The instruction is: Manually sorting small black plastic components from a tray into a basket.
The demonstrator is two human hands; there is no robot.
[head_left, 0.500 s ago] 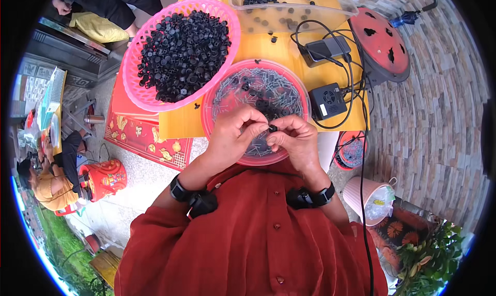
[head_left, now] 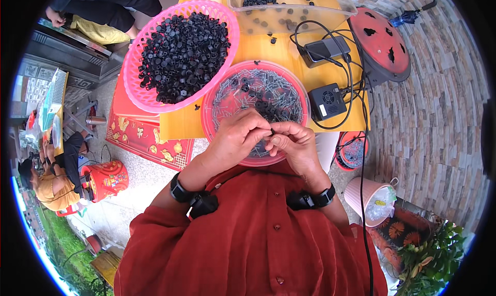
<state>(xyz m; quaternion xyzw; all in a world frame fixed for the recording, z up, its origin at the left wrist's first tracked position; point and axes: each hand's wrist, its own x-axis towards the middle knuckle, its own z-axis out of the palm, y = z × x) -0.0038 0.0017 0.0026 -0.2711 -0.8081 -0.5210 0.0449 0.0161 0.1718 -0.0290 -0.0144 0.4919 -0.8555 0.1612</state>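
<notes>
Head view: a small black part (head_left: 272, 132) sits between the fingertips of both hands, over the near side of the tub. The left hand (head_left: 237, 137) pinches it narrowly, thumb to forefinger; the right hand (head_left: 295, 145) pinches it from the opposite side. Fingers cover most of it, so its seating cannot be confirmed.

Main risk: the hold is by fingertips alone. Should either pinch slip, the part would probably fall into the tub (head_left: 206, 121) beneath the fingers, where the dark pieces (head_left: 269, 109) just beyond them would make it hard to find.

Secondary risk: pins (head_left: 285, 90) lie loose below and beyond the fingers; a careless reach could prick one.

Ahead and left of the fingers, the basket (head_left: 135, 84), heaped with caps (head_left: 183, 50), stands against or very near the tub; an elbow knock might spill it. A stray piece (head_left: 197, 107) left of the fingers could be brushed off.

Right of the fingers, a cable (head_left: 362, 192) hangs down; a snag might shift the fan box (head_left: 328, 100), though their connection cannot be verified.
</notes>
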